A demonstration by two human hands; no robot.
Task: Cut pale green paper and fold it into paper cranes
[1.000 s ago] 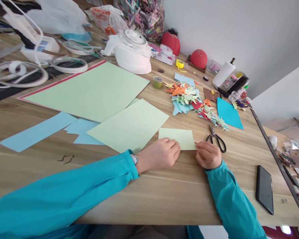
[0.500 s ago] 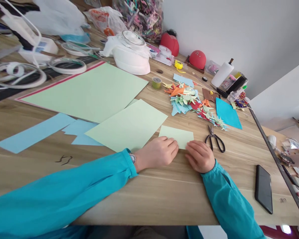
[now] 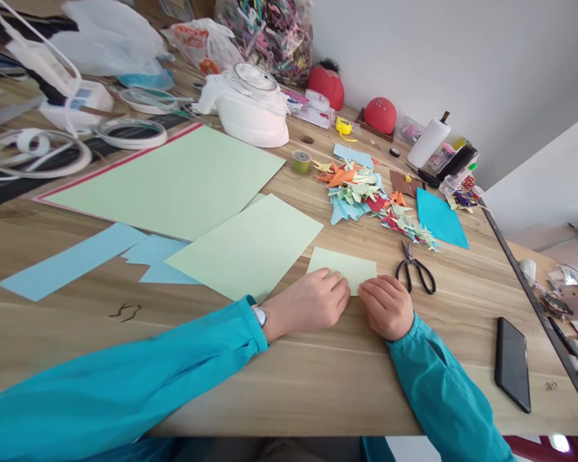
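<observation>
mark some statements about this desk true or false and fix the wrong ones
1. The left hand touches the small pale green sheet. True.
2. The scissors lie left of both hands. False: they lie to the right of the right hand.
3. A wristwatch is on the left wrist. True.
4. The smartphone lies on blue paper. False: it lies on the wooden tabletop.
5. The tape measure is yellow. True.

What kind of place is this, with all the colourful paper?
Probably a craft corner, maybe in a workshop or at home. There are black-handled scissors, a heap of pointy paper shapes and a small pale green sheet.
</observation>
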